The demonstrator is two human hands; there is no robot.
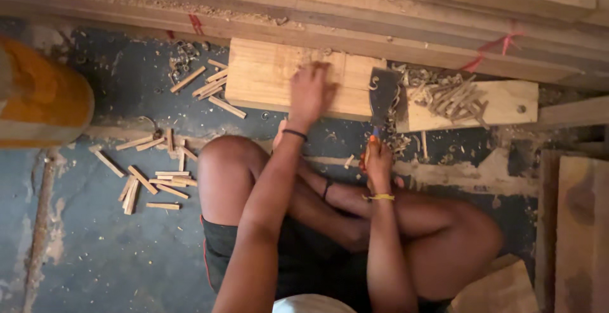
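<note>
Down on the floor, the person squats with knees wide, both arms stretched forward. The left hand [311,94] lies flat, fingers spread, on a thick wooden block [285,78] that sits on the blue floor [95,249] against a long beam [355,30]; it grips nothing, only presses on the wood. The right hand [379,160] is closed around the orange handle of a hatchet [382,97], whose dark blade stands upright with its edge touching the right end of the block. Just beside the blade, to the right, a flatter board [507,100] carries a heap of thin split sticks [453,100] and curled shavings. More cut sticks [152,176] lie scattered on the floor to the left of the person's knee, and a few others [209,87] rest near the block's left end. An orange rounded thing [41,97] sits at the far left edge.
</note>
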